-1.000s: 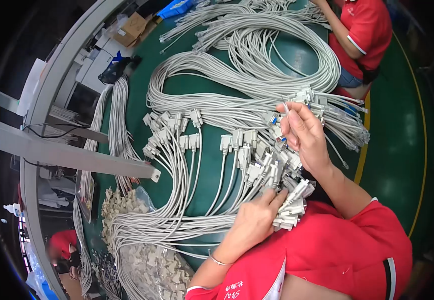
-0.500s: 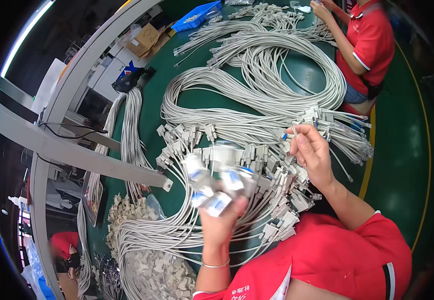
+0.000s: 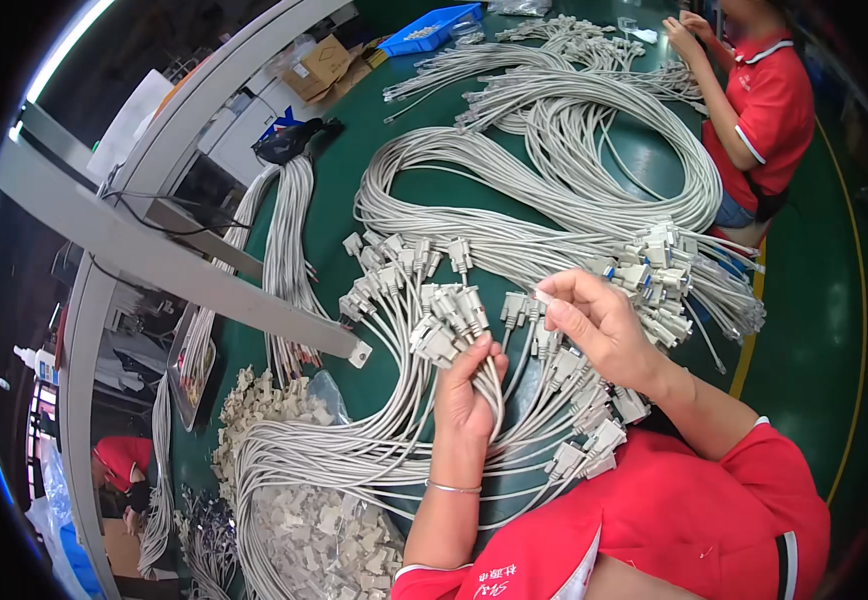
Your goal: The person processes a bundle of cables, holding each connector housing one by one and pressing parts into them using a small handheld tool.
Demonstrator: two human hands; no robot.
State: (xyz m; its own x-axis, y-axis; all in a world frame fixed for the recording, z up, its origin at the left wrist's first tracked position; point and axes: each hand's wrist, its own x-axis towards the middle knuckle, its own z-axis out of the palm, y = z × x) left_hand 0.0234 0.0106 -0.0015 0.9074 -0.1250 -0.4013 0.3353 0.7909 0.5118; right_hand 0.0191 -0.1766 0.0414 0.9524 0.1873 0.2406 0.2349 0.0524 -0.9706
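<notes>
My left hand (image 3: 469,395) is wrapped round several grey cables just below their D-sub connectors (image 3: 449,320), which point up and away from me. My right hand (image 3: 599,330) is to the right of that bunch, thumb and fingers pinched together. A small pale thing shows at its fingertips, too small to name. Beneath and beside both hands lie more cables with beige connector hoods (image 3: 589,395), fanned across the green table (image 3: 334,370). Another cluster of connectors (image 3: 654,280), a few with blue parts, lies beyond my right hand.
Long coils of grey cable (image 3: 544,190) cover the far table. Loose beige hoods (image 3: 324,530) fill plastic bags at the near left. A metal frame bar (image 3: 184,270) reaches over the left side. A co-worker in a red shirt (image 3: 769,110) works at the far right; a blue tray (image 3: 429,30) lies beyond.
The connector bunch in my left hand, blurred and showing blue faces before, is now still, with its beige backs in view. My right hand has moved nearer to it. The camera view has shifted slightly.
</notes>
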